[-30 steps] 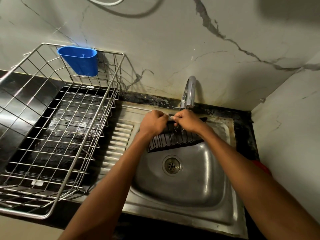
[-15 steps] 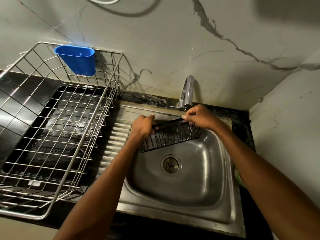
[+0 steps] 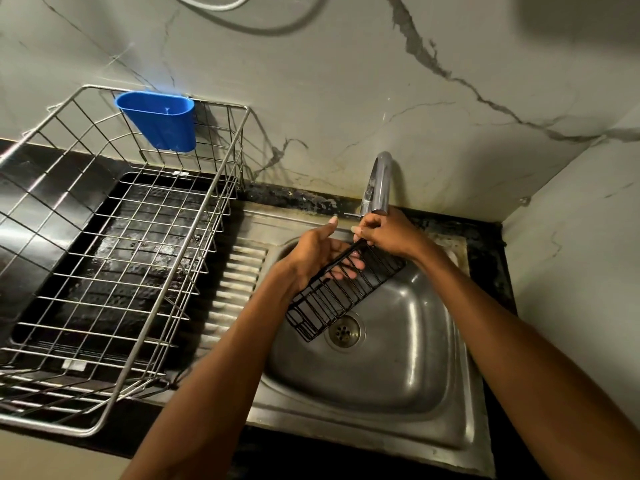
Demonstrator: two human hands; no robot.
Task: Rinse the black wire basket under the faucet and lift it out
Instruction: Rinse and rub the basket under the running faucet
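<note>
The black wire basket hangs tilted over the steel sink, its upper end raised just below the mouth of the faucet and its lower end dipping toward the drain, above it and not touching the basin.

The right hand holds the upper end: its fingers curl around the top rim wire, close under the faucet spout. The left hand supports the basket from the left side; its fingers reach in behind the wires and show through the bars, lying fairly straight along the basket's wall, while the thumb points up toward the faucet. Whether those fingers wrap the wire or only rest against it cannot be told. No clear stream of water can be made out at the spout.

Left of the basin lies the ribbed draining board. Beyond it, on the dark bench, stands a large steel dish rack over a black drip tray. A blue plastic holder hangs on the rack's back rail, against the marble-patterned wall. A pale cable loops across the wall at the top.
</note>
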